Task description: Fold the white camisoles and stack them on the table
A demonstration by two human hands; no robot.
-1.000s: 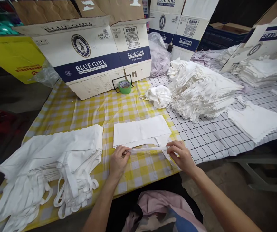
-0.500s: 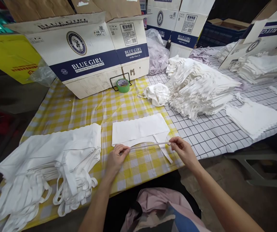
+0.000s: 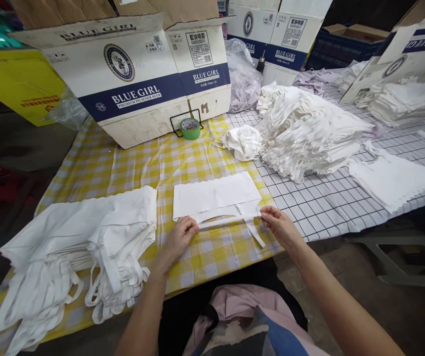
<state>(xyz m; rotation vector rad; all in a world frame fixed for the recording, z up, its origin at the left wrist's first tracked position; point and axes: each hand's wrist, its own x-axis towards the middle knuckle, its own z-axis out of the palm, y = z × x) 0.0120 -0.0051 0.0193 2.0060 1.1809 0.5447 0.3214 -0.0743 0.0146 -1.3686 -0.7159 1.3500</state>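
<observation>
A white garment (image 3: pixel 216 195) with a scalloped edge lies folded flat on the yellow checked cloth before me. One of its white straps (image 3: pixel 227 221) is stretched straight between my hands along the garment's near side. My left hand (image 3: pixel 183 235) pinches the strap's left end, close to the garment's lower left corner. At the right end, the fingertips of my right hand (image 3: pixel 275 222) pinch the same strap. A second strap (image 3: pixel 253 232) trails loose toward the table's front edge. To my left lies a stack of white strapped garments (image 3: pixel 123 212), straps hanging toward me.
A large beer carton (image 3: pixel 134 94) stands at the back left, with a roll of green tape (image 3: pixel 190 128) before it. A tall pile of white garments (image 3: pixel 305 128) and a crumpled white bundle (image 3: pixel 244 142) sit behind right. Another white garment (image 3: pixel 394 178) lies farther right.
The strap has turned from edge-on to showing its flat face. Both hands stay in nearly the same place, still pinching it. The view has shifted slightly.
</observation>
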